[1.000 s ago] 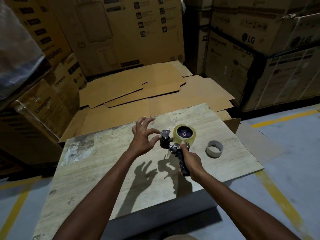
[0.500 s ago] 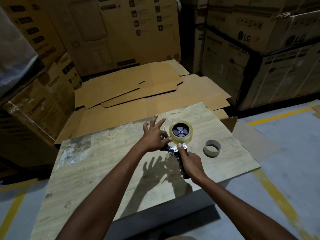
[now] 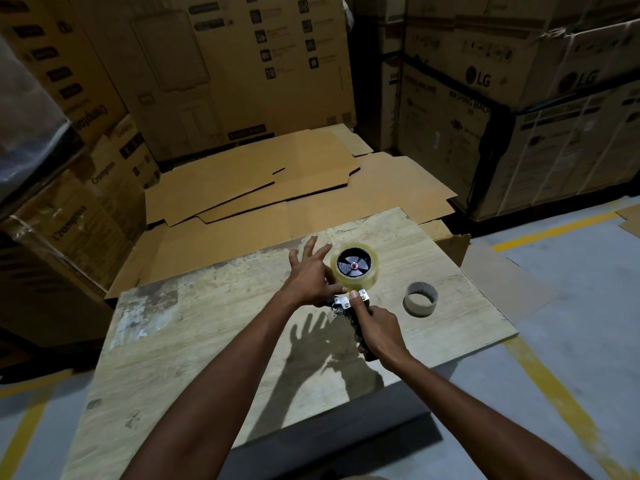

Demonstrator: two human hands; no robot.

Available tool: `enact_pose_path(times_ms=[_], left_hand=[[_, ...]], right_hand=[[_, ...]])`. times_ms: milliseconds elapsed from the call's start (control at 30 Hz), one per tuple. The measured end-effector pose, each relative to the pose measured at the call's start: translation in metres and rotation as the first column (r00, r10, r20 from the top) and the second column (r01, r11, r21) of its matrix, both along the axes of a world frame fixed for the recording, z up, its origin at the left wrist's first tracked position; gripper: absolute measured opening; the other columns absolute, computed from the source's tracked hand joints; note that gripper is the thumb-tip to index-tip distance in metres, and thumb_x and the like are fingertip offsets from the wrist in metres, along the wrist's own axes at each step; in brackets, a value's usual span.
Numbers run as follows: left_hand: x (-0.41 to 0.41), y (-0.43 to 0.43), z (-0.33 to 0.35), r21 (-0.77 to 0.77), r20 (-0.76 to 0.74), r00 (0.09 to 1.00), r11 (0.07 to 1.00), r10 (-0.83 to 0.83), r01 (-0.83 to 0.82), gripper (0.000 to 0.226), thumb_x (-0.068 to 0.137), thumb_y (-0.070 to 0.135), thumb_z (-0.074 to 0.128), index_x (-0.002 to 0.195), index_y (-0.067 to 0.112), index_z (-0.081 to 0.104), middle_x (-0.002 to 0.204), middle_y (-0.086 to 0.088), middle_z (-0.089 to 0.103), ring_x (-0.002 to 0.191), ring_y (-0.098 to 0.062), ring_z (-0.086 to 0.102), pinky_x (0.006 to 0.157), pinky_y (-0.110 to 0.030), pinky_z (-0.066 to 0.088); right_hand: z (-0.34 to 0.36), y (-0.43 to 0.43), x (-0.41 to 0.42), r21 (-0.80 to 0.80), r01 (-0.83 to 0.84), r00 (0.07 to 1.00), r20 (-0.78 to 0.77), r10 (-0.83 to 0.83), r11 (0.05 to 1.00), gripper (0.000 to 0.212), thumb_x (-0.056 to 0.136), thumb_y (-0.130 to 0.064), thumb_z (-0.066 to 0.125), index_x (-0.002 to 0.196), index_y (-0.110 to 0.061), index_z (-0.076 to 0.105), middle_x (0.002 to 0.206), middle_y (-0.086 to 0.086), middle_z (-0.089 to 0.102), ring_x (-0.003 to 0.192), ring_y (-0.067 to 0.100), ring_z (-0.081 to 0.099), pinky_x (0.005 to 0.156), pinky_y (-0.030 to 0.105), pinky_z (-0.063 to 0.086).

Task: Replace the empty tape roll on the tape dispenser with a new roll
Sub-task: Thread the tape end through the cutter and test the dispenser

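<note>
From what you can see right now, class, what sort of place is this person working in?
Probably a warehouse or stockroom: stacked appliance cartons along the walls, flattened cardboard sheets on the ground, and yellow floor lines.

1. Tape roll (image 3: pixel 356 276): glossy, clear plastic film.
2. Dispenser (image 3: pixel 349 306): shiny metal plate, black matt handle.
3. Empty core (image 3: pixel 420 303): matt cardboard.
4. Table (image 3: pixel 207 341): worn, wood-grain top.

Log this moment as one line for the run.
new roll on dispenser | right hand grips handle | left hand pinching at roll | empty core on board
</note>
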State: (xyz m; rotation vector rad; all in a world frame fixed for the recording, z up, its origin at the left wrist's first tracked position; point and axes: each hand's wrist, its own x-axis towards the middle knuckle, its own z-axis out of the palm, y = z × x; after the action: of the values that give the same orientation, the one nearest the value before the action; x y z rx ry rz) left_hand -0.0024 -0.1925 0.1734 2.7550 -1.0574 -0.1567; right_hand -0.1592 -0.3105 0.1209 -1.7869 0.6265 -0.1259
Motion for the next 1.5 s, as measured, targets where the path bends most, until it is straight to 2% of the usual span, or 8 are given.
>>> enact_pose_path(times_ms=[367, 500, 667, 833, 1067, 1200, 1367, 1500], left_hand=[[-0.005, 0.000, -0.005, -0.090, 0.020, 1.000, 0.996, -0.014, 0.016, 0.016, 0.087, 0.029, 0.069, 0.083, 0.022, 0.083, 0.169, 0.001, 0.027, 0.157, -0.017, -0.009, 0.120, -0.057, -0.001], [-0.006, 0.000, -0.009, -0.102, 0.075, 0.997, 0.994, -0.025, 0.032, 0.017, 0.087, 0.033, 0.071, 0.085, 0.023, 0.084, 0.168, 0.001, 0.030, 0.157, -0.017, -0.006, 0.118, -0.054, 0.001], [-0.008, -0.007, -0.014, -0.155, 0.123, 0.992, 0.987, -0.031, 0.050, 0.027, 0.086, 0.051, 0.076, 0.090, 0.025, 0.084, 0.167, 0.003, 0.030, 0.157, -0.016, -0.007, 0.118, -0.056, 0.002], [-0.011, -0.012, -0.021, -0.237, 0.180, 0.983, 0.969, -0.019, 0.063, 0.017, 0.086, 0.038, 0.076, 0.081, 0.023, 0.084, 0.163, 0.004, 0.039, 0.157, -0.018, 0.000, 0.117, -0.056, 0.007], [-0.017, -0.012, -0.031, -0.344, 0.176, 0.984, 0.938, 0.026, 0.037, 0.013, 0.084, 0.026, 0.074, 0.073, 0.020, 0.079, 0.158, 0.005, 0.043, 0.156, -0.020, 0.007, 0.105, -0.029, -0.001], [-0.019, -0.010, -0.029, -0.345, 0.185, 0.983, 0.937, 0.008, 0.058, 0.011, 0.082, 0.022, 0.074, 0.072, 0.020, 0.077, 0.159, 0.004, 0.039, 0.155, -0.022, 0.008, 0.108, -0.034, 0.001], [-0.021, -0.004, -0.017, -0.325, 0.211, 0.975, 0.936, -0.069, 0.136, 0.011, 0.080, 0.021, 0.072, 0.070, 0.020, 0.077, 0.155, 0.004, 0.042, 0.152, -0.027, 0.015, 0.113, -0.053, 0.011], [-0.022, 0.000, -0.006, -0.318, 0.235, 0.964, 0.927, -0.125, 0.198, 0.015, 0.079, 0.020, 0.071, 0.064, 0.019, 0.074, 0.152, 0.005, 0.045, 0.151, -0.027, 0.018, 0.111, -0.049, 0.012]], right_hand=[[0.007, -0.003, -0.001, 0.090, 0.022, 1.000, -0.024, -0.019, 0.996, 0.083, 0.088, -0.084, 0.046, 0.072, -0.004, 0.064, 0.060, 0.012, 0.065, 0.047, 0.025, 0.063, 0.050, 0.037, 0.052], [0.010, -0.008, -0.002, 0.118, 0.042, 0.999, -0.040, -0.038, 0.992, 0.088, 0.092, -0.078, 0.047, 0.083, 0.006, 0.068, 0.065, 0.016, 0.070, 0.049, 0.025, 0.065, 0.047, 0.034, 0.052], [0.015, -0.014, -0.006, 0.144, 0.027, 0.998, -0.055, -0.019, 0.989, 0.085, 0.090, -0.080, 0.048, 0.078, 0.001, 0.067, 0.063, 0.014, 0.068, 0.048, 0.026, 0.063, 0.045, 0.032, 0.048], [0.015, -0.017, -0.008, 0.102, 0.008, 0.999, -0.045, -0.004, 0.995, 0.089, 0.091, -0.081, 0.045, 0.084, 0.005, 0.069, 0.070, 0.022, 0.072, 0.047, 0.026, 0.065, 0.045, 0.033, 0.050], [0.021, -0.028, -0.009, 0.136, -0.019, 0.997, -0.076, 0.029, 0.991, 0.085, 0.090, -0.079, 0.049, 0.084, 0.004, 0.069, 0.062, 0.014, 0.067, 0.048, 0.027, 0.063, 0.044, 0.030, 0.046], [0.025, -0.031, -0.007, 0.194, -0.027, 0.992, -0.112, 0.049, 0.981, 0.085, 0.090, -0.078, 0.051, 0.084, 0.004, 0.072, 0.063, 0.016, 0.070, 0.050, 0.028, 0.064, 0.049, 0.031, 0.047], [0.031, -0.034, 0.000, 0.288, -0.030, 0.981, -0.176, 0.084, 0.957, 0.084, 0.089, -0.077, 0.052, 0.091, 0.004, 0.072, 0.063, 0.015, 0.068, 0.051, 0.029, 0.062, 0.051, 0.032, 0.048], [0.041, -0.037, 0.001, 0.306, -0.034, 0.975, -0.200, 0.100, 0.951, 0.078, 0.092, -0.074, 0.051, 0.090, 0.001, 0.072, 0.061, 0.013, 0.067, 0.048, 0.027, 0.060, 0.049, 0.028, 0.047]])
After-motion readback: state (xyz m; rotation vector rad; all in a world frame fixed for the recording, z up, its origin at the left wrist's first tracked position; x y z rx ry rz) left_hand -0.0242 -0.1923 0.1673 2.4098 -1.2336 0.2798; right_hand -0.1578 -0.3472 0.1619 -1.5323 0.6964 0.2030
